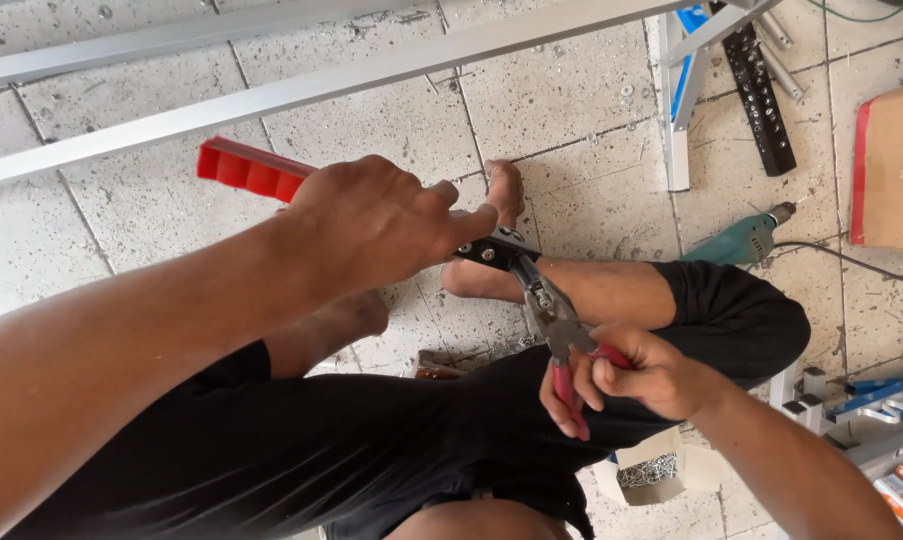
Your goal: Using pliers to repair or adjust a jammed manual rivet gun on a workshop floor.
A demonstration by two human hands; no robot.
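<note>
I am clamping my left hand (pixel 372 225) around the red-handled tool (pixel 247 168); its long axis is running right toward the pliers (pixel 557 325) squeezed in my right hand (pixel 637 375).

Ahead of you, bare tiled floor (pixel 122 230) lies open; long aluminium rails (pixel 272 95) bar the top, a teal power drill (pixel 737 240) crowds the right.
</note>
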